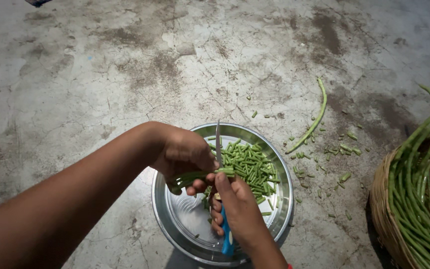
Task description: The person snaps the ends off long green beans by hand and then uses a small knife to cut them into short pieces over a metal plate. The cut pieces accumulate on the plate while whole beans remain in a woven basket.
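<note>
Floor: bare grey concrete (100, 65), cracked and stained in dark patches; it carried everything, no bench in view.
Steel bowl: round, shiny (185, 224), on the floor low and centre; cut bean pieces (250, 167) heaped toward its right rim.
Left hand: (182, 154) closed around a small bundle of long beans (195, 177), held level over the bowl's middle.
Right hand: (237, 209) wrapped around the blue handle of a knife (218, 144), blade upright, edge touching the bundle's cut end.
Handling, judged: beans looked light, slim and bendy, crisp enough to snap; best gripped as a bunch close behind the cut end so the tips stayed even. Skin looked dry, not slippery.
Basket: woven (384, 214), at the right edge of the floor, full of uncut long beans (419, 184).
Strays: one long bean (314, 119) and scattered bits (344, 149) on the floor between bowl and basket.
</note>
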